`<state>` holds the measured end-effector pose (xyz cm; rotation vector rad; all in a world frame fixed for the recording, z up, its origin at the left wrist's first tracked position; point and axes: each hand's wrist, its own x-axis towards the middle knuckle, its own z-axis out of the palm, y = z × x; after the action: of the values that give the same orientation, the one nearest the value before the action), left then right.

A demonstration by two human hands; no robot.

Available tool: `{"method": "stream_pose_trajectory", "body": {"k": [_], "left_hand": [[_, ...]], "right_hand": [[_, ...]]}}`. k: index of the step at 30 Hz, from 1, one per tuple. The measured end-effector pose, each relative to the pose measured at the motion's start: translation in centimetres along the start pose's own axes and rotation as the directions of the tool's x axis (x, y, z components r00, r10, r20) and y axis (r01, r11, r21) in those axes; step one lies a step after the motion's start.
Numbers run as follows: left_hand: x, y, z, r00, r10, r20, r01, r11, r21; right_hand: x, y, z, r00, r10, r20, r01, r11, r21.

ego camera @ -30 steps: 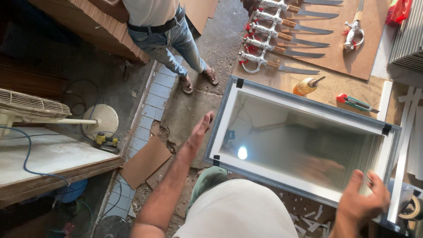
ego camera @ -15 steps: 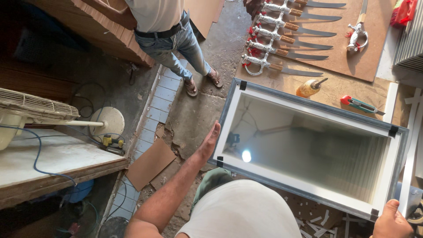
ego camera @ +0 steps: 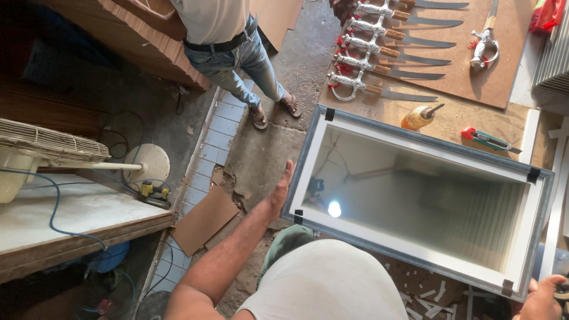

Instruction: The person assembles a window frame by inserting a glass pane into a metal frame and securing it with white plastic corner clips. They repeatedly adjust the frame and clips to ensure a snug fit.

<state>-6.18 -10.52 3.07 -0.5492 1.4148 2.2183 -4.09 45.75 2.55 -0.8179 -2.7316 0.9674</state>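
Framed glass panel (ego camera: 415, 201), rectangular, pale frame with dark taped corners, held level over the tabletop (ego camera: 450, 121) between both hands. Left hand (ego camera: 280, 191) flat, fingers straight, pressed against the panel's left short edge; right hand (ego camera: 542, 298) at the lower right corner, mostly out of frame, grip cannot be told. Beyond the panel: row of daggers (ego camera: 379, 50), utility knife (ego camera: 486, 139), bottle (ego camera: 419, 117); another person's legs (ego camera: 249, 71) on the floor.

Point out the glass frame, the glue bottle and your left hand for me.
glass frame (ego camera: 536, 228): head view, right side rail.
glue bottle (ego camera: 416, 118): head view, amber body.
left hand (ego camera: 280, 191): head view, palm against frame's left edge.
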Motion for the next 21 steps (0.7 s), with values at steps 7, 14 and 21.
{"method": "stream_pose_trajectory", "body": {"k": [7,14,21], "left_hand": [[0.8,1.2,0.7,0.996,-0.013,0.086,0.018,0.998,-0.064],[4.1,-3.1,-0.1,0.982,-0.133,-0.134,0.134,0.991,0.002],[3.0,-9.0,1.6,0.952,0.019,-0.305,0.032,0.986,0.162]], "right_hand": [[1.3,-1.0,-1.5,0.887,0.365,0.284,-0.381,0.925,0.001],[4.1,-1.4,-2.0,0.758,0.256,0.601,-0.607,0.614,0.504],[4.2,6.8,-3.3,0.859,0.327,0.394,-0.51,0.48,0.714]]}}
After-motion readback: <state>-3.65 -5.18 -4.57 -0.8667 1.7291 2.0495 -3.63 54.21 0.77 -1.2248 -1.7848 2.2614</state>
